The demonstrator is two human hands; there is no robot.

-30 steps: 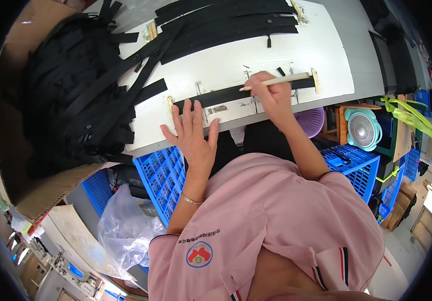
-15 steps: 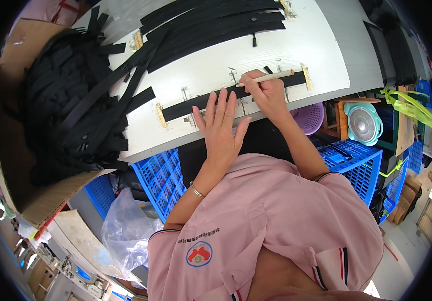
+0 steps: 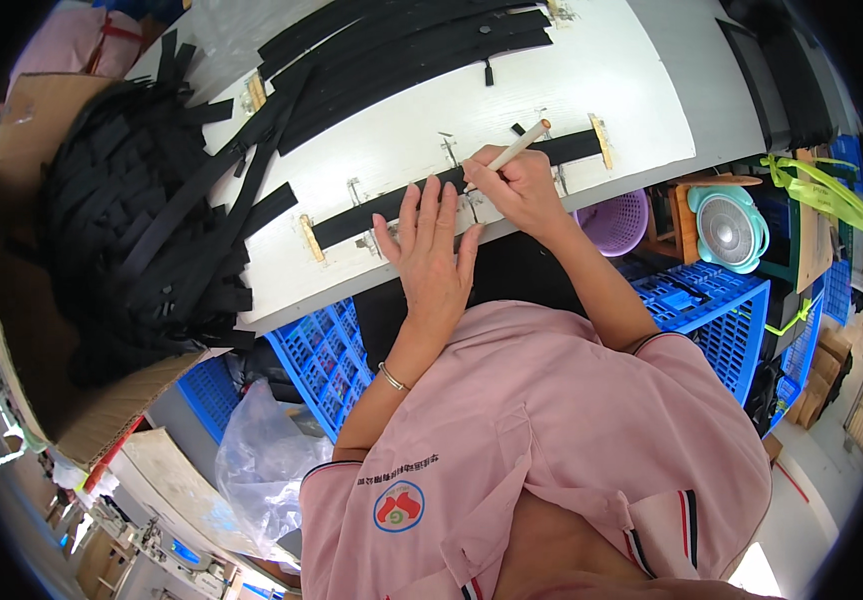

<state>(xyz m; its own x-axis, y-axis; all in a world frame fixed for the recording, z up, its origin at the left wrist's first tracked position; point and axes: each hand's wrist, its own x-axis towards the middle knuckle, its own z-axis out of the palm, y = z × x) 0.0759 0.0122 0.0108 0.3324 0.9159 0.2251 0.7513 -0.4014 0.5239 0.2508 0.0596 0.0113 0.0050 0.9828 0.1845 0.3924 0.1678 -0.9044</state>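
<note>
A long black strap [image 3: 371, 205] lies flat across the white worktable [image 3: 571, 90], held between small brass stops. My left hand [image 3: 431, 250] presses on the strap with its fingers spread flat. To its right, my right hand [image 3: 516, 180] grips a pale pencil-like marking stick [image 3: 521, 147] with its tip down on the strap.
More black straps [image 3: 401, 40] lie at the table's far side. A big heap of black straps [image 3: 131, 220] fills a cardboard box at the left. Blue crates [image 3: 321, 350], a purple basket [image 3: 616, 215] and a teal fan [image 3: 731, 228] stand below the table's near edge.
My left hand has slid right along the strap toward my right hand. The marking stick has tilted up from lying flat to point down at the strap.
</note>
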